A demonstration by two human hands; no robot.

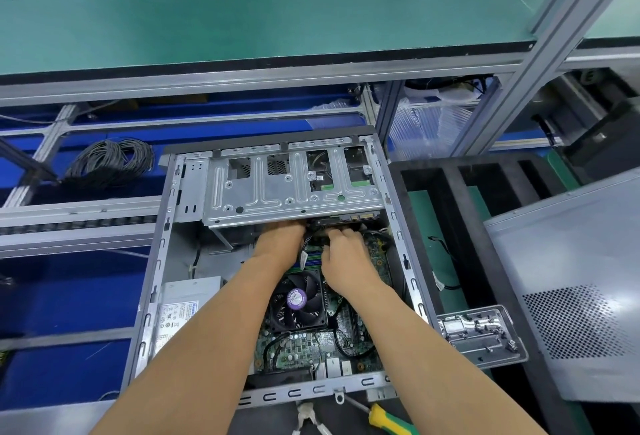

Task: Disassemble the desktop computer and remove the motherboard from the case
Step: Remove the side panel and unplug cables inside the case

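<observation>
An electronics assembly or repair workshop, on a factory line.

A green anti-static mat (277,1) covers the upper shelf, held by a frame of grey aluminium profiles (540,64). Below lie blue surfaces (69,282), a coil of grey cable (109,162) and a black foam tray (450,213). An opened computer case (166,261), a removed side panel (571,282) and a yellow-green screwdriver (391,420) lie at the near edge.

Both bare hands — left hand (282,239), right hand (346,254) — reach into the open grey metal computer case (162,261), fingers among black cables (313,239) under the silver drive cage (273,192), above the green motherboard (301,348).
</observation>
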